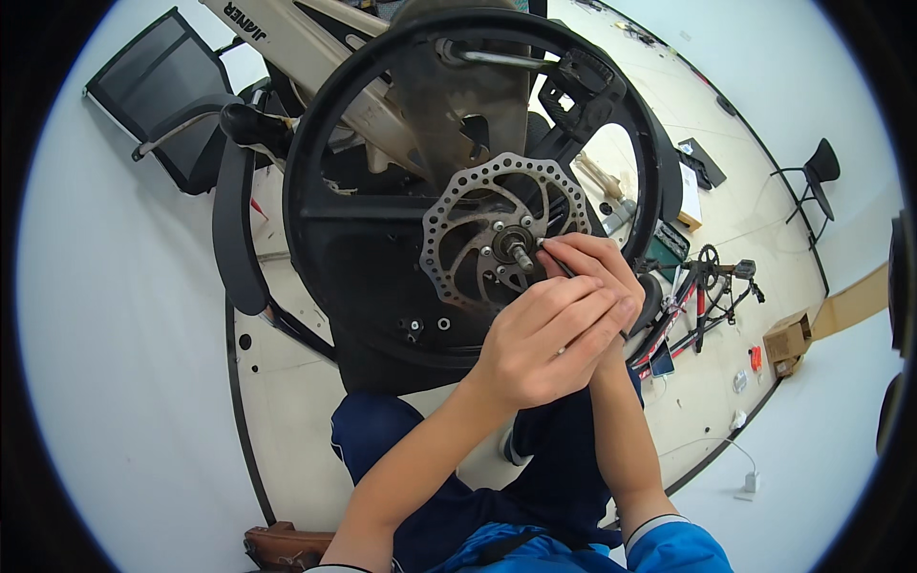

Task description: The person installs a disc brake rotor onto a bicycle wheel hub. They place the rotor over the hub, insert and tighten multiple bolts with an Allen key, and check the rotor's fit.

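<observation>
The left hand (540,349) has its grip closed on a slim, dark, rod-shaped tool (562,266), the fingers bent together and partly covering it. The right hand (604,272) overlaps just beyond, fingers curled and tips beside a small silver bolt (541,242) near the hub; whether its grip also clasps the rod, I cannot tell. The tool slants up to that bolt, at the right of a round metal hub with a threaded silver axle (521,254) standing out of it. Around the hub sits a silver, perforated brake disc (437,232) with a scalloped edge, inside a large black spoked wheel (304,212). Left of the hands, a small silver ring (443,324) and a little dark metal part (415,328) lie near each other on a flat black surface (368,272) under the wheel. Beyond the wheel stretches a cream-coloured metal frame (277,38), with a black pedal (585,78) nearby. A curved black armrest (239,234) stands at the left. On the floor to the right rest red-and-black bicycle parts (700,304) and, farther out, a brown cardboard box (787,338).
</observation>
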The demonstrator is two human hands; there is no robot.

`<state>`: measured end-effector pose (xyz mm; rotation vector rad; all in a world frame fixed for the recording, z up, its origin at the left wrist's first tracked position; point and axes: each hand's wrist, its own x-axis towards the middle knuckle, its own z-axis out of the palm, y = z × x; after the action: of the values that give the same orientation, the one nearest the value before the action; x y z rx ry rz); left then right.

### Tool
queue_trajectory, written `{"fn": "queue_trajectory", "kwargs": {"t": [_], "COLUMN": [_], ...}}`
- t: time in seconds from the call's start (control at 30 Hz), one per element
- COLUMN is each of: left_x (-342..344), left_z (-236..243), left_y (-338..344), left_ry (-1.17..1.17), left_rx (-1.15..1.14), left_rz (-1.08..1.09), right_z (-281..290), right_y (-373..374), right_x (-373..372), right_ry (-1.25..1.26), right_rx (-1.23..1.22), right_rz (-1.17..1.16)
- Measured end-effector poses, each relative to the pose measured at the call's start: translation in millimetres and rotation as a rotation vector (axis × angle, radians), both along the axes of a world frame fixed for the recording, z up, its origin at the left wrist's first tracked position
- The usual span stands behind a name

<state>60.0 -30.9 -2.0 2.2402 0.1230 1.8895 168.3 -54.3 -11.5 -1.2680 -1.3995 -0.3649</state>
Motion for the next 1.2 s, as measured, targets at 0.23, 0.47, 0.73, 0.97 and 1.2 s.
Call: {"fn": "queue_trajectory", "kwargs": {"t": [0.23,0.47,0.73,0.97,1.2], "left_x": [-9,-7,-9,-6,-43], "left_z": [3,2,3,5,33], "left_y": [1,2,3,3,-11], "left_ry": [0.01,-0.084,-0.098,-0.087,-0.053], "left_rx": [0.054,0.02,-0.032,0.004,-0.038], "left_rz": [0.036,0.066,0.019,0.004,-0.123], "right_z": [2,8,4,10,7], "right_y": [2,3,2,3,-18], "right_x": [1,-3,-1,8,5], "right_ry": [-0.045,-0.054,-0.082,-0.086,0.049], "right_rx": [0.022,0.012,0.008,0.04,0.028], "right_rz": [-0.002,-0.045,-0.009,0.023,0.052]}}
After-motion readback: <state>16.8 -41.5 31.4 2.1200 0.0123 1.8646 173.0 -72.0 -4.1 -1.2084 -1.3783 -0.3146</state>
